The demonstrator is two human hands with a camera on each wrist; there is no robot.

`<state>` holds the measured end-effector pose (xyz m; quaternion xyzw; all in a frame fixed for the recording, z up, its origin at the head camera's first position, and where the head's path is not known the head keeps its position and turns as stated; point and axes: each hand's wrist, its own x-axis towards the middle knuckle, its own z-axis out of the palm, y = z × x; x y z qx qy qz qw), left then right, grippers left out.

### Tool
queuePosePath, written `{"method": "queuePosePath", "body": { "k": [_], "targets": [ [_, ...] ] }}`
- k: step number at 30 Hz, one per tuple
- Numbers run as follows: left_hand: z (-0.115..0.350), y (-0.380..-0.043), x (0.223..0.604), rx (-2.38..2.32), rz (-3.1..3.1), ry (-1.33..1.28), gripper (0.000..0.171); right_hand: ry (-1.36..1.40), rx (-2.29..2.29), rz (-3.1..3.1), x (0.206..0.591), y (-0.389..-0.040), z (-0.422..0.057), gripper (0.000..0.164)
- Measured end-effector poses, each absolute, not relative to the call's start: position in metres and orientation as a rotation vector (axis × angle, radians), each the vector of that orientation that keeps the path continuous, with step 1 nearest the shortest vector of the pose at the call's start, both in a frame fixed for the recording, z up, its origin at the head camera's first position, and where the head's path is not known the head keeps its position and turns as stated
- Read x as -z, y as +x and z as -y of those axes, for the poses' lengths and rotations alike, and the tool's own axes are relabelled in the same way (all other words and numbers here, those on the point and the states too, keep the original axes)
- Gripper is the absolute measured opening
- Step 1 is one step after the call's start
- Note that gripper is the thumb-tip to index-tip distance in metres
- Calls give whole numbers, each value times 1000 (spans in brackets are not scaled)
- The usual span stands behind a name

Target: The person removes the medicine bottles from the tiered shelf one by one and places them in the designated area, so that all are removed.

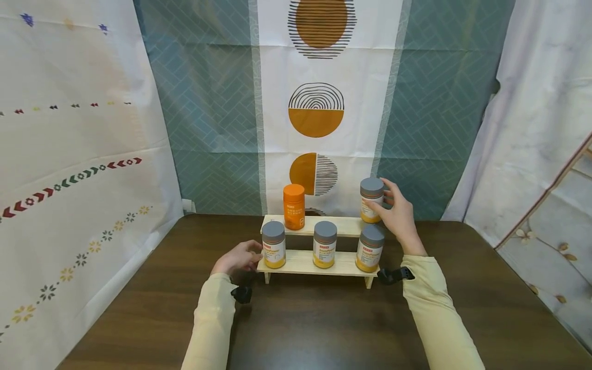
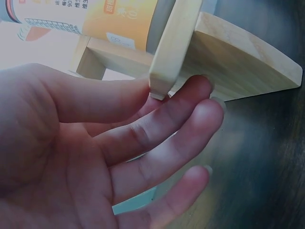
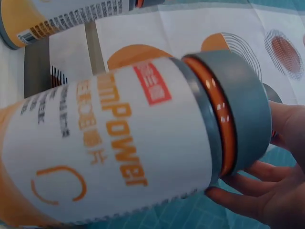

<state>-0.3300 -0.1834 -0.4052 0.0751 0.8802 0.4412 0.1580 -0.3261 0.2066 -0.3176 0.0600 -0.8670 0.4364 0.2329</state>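
My right hand grips a grey-lidded supplement bottle at the right end of the upper step of a two-step wooden rack. Thumb and fingers of my left hand pinch the left end of the rack's lower board. Along that lower step stand three more grey-lidded bottles, at left, middle and right. The right one fills much of the right wrist view and hides the gripped bottle behind it. An orange bottle stands on the upper step's left.
The rack stands on a dark brown table, near its back edge. Behind hangs a green and white patterned cloth. White patterned cloths hang at the left and right. A black strap device sits on the right wrist.
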Motion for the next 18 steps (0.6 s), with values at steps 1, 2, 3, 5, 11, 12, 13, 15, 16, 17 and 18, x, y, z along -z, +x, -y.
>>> {"method": "queuePosePath", "body": {
  "k": [1, 2, 3, 5, 11, 12, 13, 15, 16, 17, 18],
  "targets": [
    [183, -330, 405, -1273, -2512, 206, 36, 150, -1214, 2373, 319, -326, -209, 71],
    [183, -329, 406, -1278, -2510, 199, 36, 137, -1230, 2362, 321, -326, -212, 71],
    [183, -329, 406, -1289, -2506, 188, 36, 122, -1248, 2351, 322, -326, -214, 72],
    [183, -329, 406, -1298, -2505, 191, 36, 90, -1276, 2324, 325, -325, -218, 72],
    [184, -330, 408, -1316, -2490, 194, 37, 17, -1317, 2241, 333, -317, -227, 72],
    [185, -330, 408, -1316, -2485, 197, 37, 9, -1316, 2233, 334, -315, -228, 72],
    [185, -330, 409, -1315, -2480, 201, 38, 3, -1320, 2223, 336, -313, -229, 73],
    [186, -330, 409, -1322, -2467, 196, 38, -11, -1318, 2206, 338, -310, -230, 72],
    [186, -330, 408, -1323, -2464, 192, 38, -18, -1317, 2197, 340, -308, -230, 72],
    [186, -330, 408, -1324, -2464, 188, 37, -24, -1317, 2187, 341, -307, -231, 72],
    [187, -330, 408, -1322, -2465, 185, 37, -31, -1316, 2178, 342, -305, -231, 71]
  ]
}}
